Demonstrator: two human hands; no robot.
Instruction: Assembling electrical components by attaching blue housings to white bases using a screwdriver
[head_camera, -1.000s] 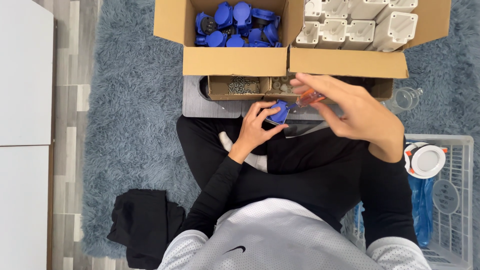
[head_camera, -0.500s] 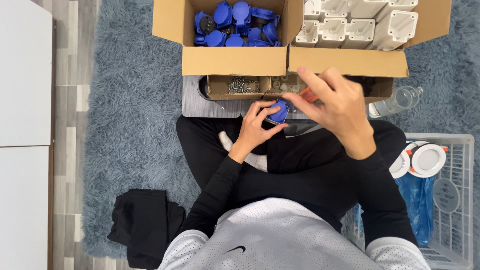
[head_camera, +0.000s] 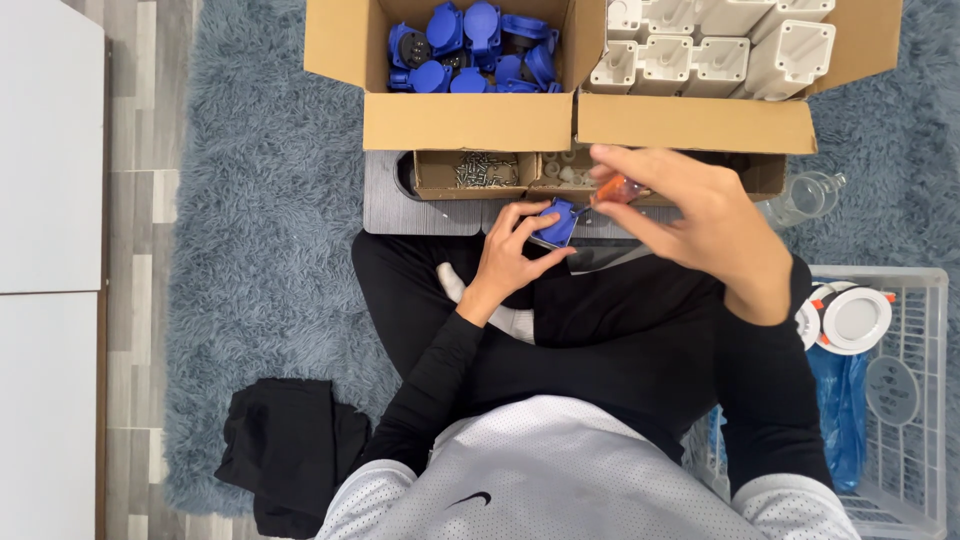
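Gripping a blue part (head_camera: 556, 222), left hand (head_camera: 505, 262); right hand (head_camera: 700, 215) pinches orange tool (head_camera: 617, 188).

View: a single head-worn camera; no second view shares the scene
Position: above the seated person, looking straight down over the chest and crossed legs
Facing: forward edge of the scene at the top, where two open cardboard boxes (head_camera: 470, 120) sit; the person's torso fills the bottom
Nearness: close; the left hand (head_camera: 505, 262) and right hand (head_camera: 700, 215) sit near the centre, within arm's reach
Edges: white cabinet (head_camera: 50, 270) at left; white wire basket (head_camera: 925, 400) at right; grey shaggy rug (head_camera: 260, 250) beneath
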